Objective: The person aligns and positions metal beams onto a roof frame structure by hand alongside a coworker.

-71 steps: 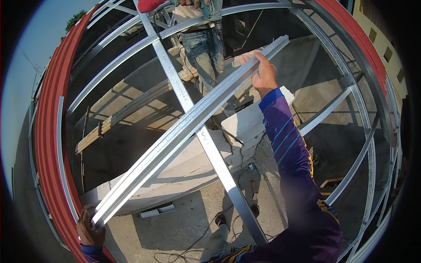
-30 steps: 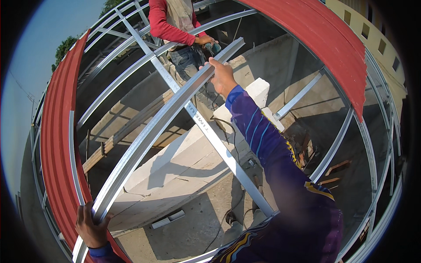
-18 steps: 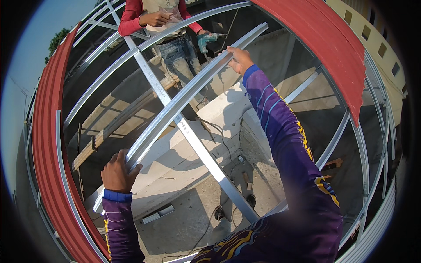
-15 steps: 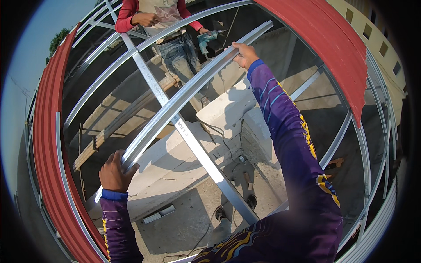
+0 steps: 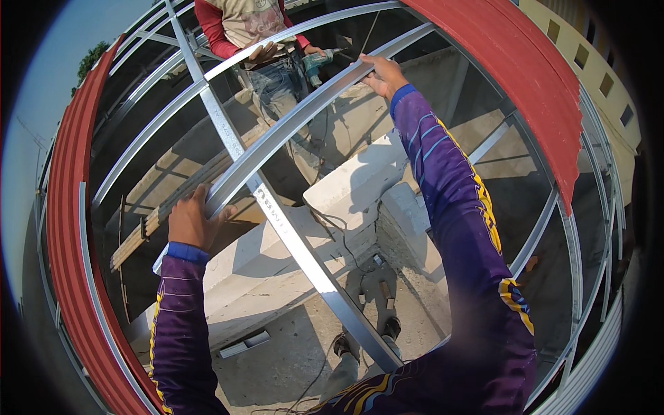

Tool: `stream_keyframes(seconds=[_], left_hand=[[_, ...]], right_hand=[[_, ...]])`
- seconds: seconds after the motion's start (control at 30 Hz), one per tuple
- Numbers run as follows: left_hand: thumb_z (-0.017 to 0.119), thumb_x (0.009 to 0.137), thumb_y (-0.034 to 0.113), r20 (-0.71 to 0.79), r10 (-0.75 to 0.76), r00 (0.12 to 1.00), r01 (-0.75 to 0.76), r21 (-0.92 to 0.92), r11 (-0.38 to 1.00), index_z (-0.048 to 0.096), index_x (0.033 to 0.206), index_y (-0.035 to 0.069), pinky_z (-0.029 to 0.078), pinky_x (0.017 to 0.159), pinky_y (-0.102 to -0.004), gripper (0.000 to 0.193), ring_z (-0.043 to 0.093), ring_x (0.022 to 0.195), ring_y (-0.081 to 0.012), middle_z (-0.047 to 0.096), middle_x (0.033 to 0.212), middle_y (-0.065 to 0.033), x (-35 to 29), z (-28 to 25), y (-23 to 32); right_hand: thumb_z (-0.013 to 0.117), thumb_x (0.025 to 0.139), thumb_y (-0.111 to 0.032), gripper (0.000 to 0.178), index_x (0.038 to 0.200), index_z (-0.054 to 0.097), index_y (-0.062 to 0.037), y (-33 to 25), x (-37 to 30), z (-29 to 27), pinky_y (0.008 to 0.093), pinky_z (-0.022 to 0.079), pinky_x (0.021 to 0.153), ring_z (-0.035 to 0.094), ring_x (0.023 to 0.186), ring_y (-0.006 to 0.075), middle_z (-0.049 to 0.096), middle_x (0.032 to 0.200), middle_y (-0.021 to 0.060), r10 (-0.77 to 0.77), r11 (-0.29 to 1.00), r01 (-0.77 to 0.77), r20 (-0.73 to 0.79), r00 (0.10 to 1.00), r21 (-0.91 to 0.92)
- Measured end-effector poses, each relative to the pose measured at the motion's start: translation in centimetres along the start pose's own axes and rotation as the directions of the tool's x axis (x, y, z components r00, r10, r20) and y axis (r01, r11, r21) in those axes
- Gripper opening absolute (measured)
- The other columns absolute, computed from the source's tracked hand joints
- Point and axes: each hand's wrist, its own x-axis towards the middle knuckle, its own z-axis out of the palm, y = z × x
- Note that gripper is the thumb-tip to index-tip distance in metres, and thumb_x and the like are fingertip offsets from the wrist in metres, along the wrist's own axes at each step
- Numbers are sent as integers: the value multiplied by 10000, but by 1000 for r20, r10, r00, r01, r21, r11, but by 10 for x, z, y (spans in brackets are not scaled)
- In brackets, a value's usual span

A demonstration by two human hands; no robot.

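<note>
A long silver metal channel (image 5: 297,119) lies slantwise across a thicker metal beam (image 5: 294,242). My left hand (image 5: 191,220) is wrapped round its lower left part, the thumb on the near side. Near the channel's upper right end, my right hand (image 5: 384,76) grips it with the thumb underneath. The channel's lower left end is mostly hidden behind my left hand and sleeve. Across from me a co-worker in red sleeves (image 5: 220,38) holds a teal power drill (image 5: 317,63) in one hand. That person's other hand (image 5: 261,53) is at a neighbouring metal member (image 5: 297,29).
Red corrugated roofing sheets (image 5: 66,228) edge the frame at left, and another red sheet (image 5: 512,76) at upper right. Below are a pale block wall (image 5: 360,169), wooden poles (image 5: 149,225), a dark cable (image 5: 346,242) and a concrete floor (image 5: 290,346). My feet show far down.
The channel's lower left part has swung up and right with my left hand. My right hand has shifted slightly left and up. The co-worker's free hand has lowered to the metal member.
</note>
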Motion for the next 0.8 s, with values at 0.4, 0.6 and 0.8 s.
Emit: stream_keyframes(seconds=[0.4,0.6,0.8], left_hand=[[767,676,591,-73,90,993,-97,-99,990,613,1138,-4,540,746,-442,769,686,822,-388,686,876,-227,50,21,13],[778,706,559,-147,129,981,-149,-139,979,630,1092,-54,542,719,-411,740,693,784,-362,684,871,-244,54,24,2],[769,719,555,-160,100,982,-111,-58,992,625,1123,-29,547,704,-423,724,694,766,-361,684,894,-238,53,28,-7]], right_hand=[[615,911,-27,449,1289,378,22,31,27,22,671,389,1001,493,1205,370,467,1298,181,-71,997,73,110,991,-15],[594,927,-43,402,1268,402,47,41,42,32,674,386,1004,509,1192,375,492,1257,178,-56,996,65,135,989,-66],[583,951,-87,398,1272,389,49,53,46,48,609,423,1034,522,1175,396,473,1261,207,-134,983,154,179,975,-104]])
